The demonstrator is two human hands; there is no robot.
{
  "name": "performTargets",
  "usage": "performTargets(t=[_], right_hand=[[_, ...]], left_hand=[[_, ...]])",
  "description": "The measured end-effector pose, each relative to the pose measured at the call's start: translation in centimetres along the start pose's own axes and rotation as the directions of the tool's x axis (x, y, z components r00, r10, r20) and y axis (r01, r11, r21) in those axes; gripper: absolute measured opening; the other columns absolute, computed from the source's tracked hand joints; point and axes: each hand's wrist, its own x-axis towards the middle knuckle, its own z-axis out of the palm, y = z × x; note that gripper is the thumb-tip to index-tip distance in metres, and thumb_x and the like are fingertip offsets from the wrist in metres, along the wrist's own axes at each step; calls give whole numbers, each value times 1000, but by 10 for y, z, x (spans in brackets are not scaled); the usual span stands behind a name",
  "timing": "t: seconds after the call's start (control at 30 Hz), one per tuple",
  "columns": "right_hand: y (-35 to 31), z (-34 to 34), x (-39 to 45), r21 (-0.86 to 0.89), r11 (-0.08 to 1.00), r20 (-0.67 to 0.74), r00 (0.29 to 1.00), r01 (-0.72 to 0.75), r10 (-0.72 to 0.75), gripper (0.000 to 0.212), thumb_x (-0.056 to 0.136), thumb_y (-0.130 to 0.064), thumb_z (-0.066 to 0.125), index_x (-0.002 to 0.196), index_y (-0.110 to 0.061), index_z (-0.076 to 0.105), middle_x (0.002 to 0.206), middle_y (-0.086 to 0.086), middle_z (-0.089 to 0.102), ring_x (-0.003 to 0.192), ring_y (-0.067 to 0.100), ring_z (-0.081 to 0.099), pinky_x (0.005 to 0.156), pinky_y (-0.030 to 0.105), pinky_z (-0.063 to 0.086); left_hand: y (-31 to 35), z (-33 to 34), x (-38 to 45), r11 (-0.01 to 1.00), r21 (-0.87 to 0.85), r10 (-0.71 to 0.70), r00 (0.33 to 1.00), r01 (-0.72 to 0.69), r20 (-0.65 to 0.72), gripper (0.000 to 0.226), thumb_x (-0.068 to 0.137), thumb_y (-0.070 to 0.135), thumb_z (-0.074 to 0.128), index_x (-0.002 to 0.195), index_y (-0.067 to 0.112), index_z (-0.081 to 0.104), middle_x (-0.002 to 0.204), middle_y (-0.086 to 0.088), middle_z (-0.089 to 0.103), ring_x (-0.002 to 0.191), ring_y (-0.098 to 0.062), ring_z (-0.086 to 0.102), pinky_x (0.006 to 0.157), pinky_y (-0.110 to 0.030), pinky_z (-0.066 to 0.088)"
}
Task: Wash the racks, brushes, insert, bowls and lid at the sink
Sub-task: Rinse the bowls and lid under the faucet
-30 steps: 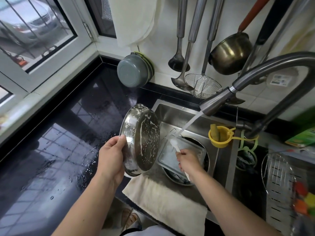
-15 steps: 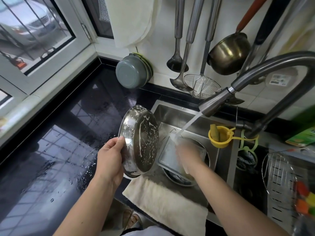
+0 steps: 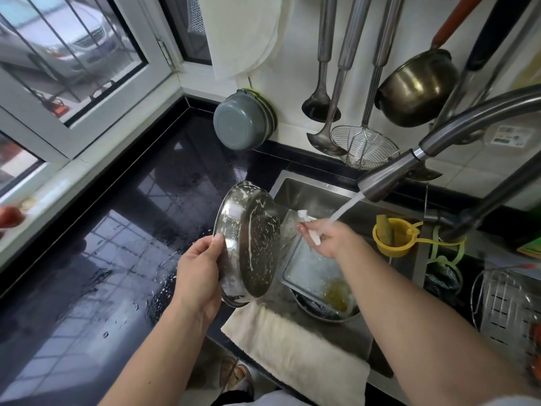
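My left hand (image 3: 202,268) grips the rim of a soapy steel bowl (image 3: 248,244), held on edge above the sink's left edge with its suds-streaked underside toward me. My right hand (image 3: 325,235) holds a small white brush (image 3: 307,222) under the water stream (image 3: 344,208) from the faucet (image 3: 389,177). Below it in the sink (image 3: 310,194) lies a clear rectangular insert (image 3: 307,271) on top of a dark round bowl (image 3: 325,310).
A wet black counter (image 3: 102,259) spreads to the left. A beige cloth (image 3: 292,347) drapes over the sink's front edge. A yellow cup (image 3: 393,238) hangs on the divider, with a wire rack (image 3: 506,303) at the right. Ladles, a skimmer and pots hang on the wall.
My right hand rose with the brush from the insert up into the water stream. The bowl in my left hand stayed almost where it was.
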Motion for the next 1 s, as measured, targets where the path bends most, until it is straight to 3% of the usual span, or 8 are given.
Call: performTargets(t=[0.1,0.2,0.37,0.57,0.77,1.0], right_hand=[[-3,7,-3,53,998,-4,1000,17,-17,16,97,6,57,111,10,63,99,23,67,85,21,71,66,32,62],[2,4,-13,64,997,25,999,42,-43,20,99,3,55,117,8,60,98,21,68,83,23,71,70,33,63],[49,-36,-29,37,999,7,1000,-12,12,17,102,2,49,113,5,61,88,16,71,81,24,70,65,32,63],[98,-75,-48,-25,999,-50,998,-32,31,19,102,4,46,105,-2,64,79,12,65,67,20,66,56,30,61],[87,-69,-56,-75,996,18,999,48,-47,21,102,4,50,118,4,63,85,13,64,68,19,63,55,26,59],[79,-62,-50,-83,993,5,997,83,-83,22,102,3,50,118,2,65,87,11,64,74,18,63,56,25,57]], left_hand=[[0,1,-1,1000,0,-6,1000,6,11,26,104,16,60,78,12,64,76,-12,67,66,-24,63,71,-40,56],[-1,0,0,1000,-2,-16,1000,16,17,25,104,17,61,80,13,64,80,-13,67,68,-25,63,74,-42,56],[-4,-1,2,1000,-2,-29,999,29,26,27,104,17,61,77,15,63,69,-5,63,62,-20,61,69,-39,55],[-9,0,6,1000,26,-18,1000,17,25,27,104,18,61,77,15,64,73,-6,60,65,-19,58,68,-39,54],[-13,5,6,999,29,-23,999,22,26,24,104,18,61,81,13,66,78,-8,63,69,-20,60,72,-40,55],[-11,6,3,1000,22,-8,1000,7,28,26,104,17,61,79,13,65,79,-11,64,70,-22,60,75,-42,54]])
